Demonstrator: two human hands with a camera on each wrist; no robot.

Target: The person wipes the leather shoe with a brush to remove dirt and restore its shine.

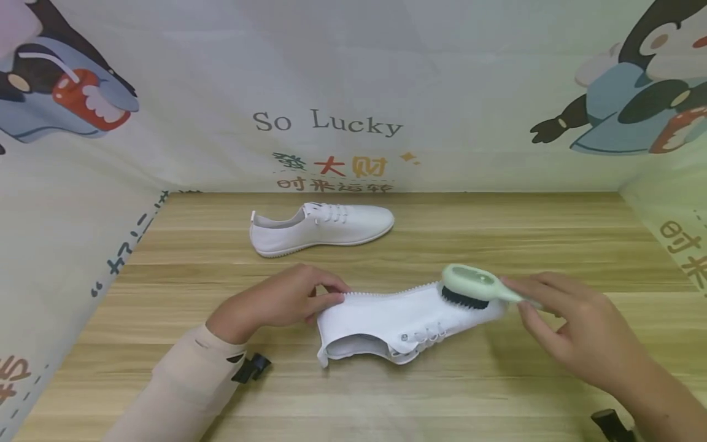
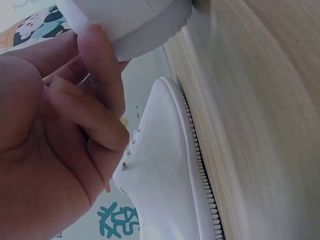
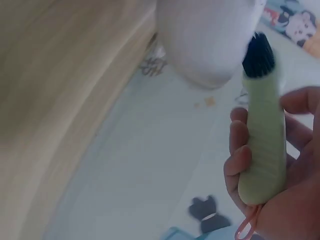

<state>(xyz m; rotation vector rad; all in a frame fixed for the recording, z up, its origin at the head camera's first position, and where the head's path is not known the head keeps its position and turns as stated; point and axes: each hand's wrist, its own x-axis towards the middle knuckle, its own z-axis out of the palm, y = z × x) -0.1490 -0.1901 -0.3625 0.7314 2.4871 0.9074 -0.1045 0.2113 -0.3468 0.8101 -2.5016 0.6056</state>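
Observation:
A white lace-up shoe (image 1: 375, 319) is tilted on its side in the middle of the table, its opening facing the near edge. My left hand (image 1: 284, 298) pinches it at the heel end, by the sole; the left wrist view shows the fingers (image 2: 102, 65) against the shoe. My right hand (image 1: 580, 325) grips the handle of a pale green brush (image 1: 469, 282) with dark bristles. Those bristles lie against the upper near the toe. In the right wrist view the fingers wrap the brush handle (image 3: 265, 145), and a pink loop (image 3: 246, 227) hangs from its end.
A second white shoe (image 1: 326, 227) stands upright farther back, toe to the right. Beneath everything is a wood-grain table (image 1: 552, 239). Printed cloth (image 1: 342, 67) with cartoon figures and lettering encloses the back and sides.

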